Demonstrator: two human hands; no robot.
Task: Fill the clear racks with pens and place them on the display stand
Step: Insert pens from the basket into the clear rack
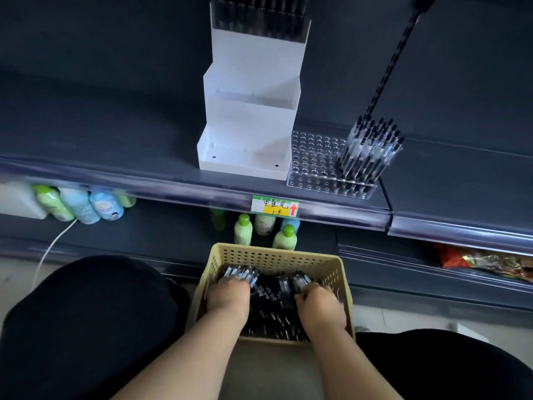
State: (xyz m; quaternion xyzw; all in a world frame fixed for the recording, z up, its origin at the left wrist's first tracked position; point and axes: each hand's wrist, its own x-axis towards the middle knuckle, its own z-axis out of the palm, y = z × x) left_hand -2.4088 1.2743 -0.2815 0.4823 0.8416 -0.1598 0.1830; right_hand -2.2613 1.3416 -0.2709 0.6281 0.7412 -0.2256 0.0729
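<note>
2 hands are down in your beige basket [344, 287]. Your left hand [227, 295] is curled round a bundle of pens [240, 275], and your right hand [320, 304] seems to grip a smaller bunch, though its fingers are partly hidden. You're at the gathering step. The clear rack [314, 166] sits on the shelf [115, 145], just right of the white display stand [248, 111], with only its right part filled. Next, lift your pens there and seat each upright in 1 bare hole. 1 filled rack [259, 21] tops the stand.
</note>
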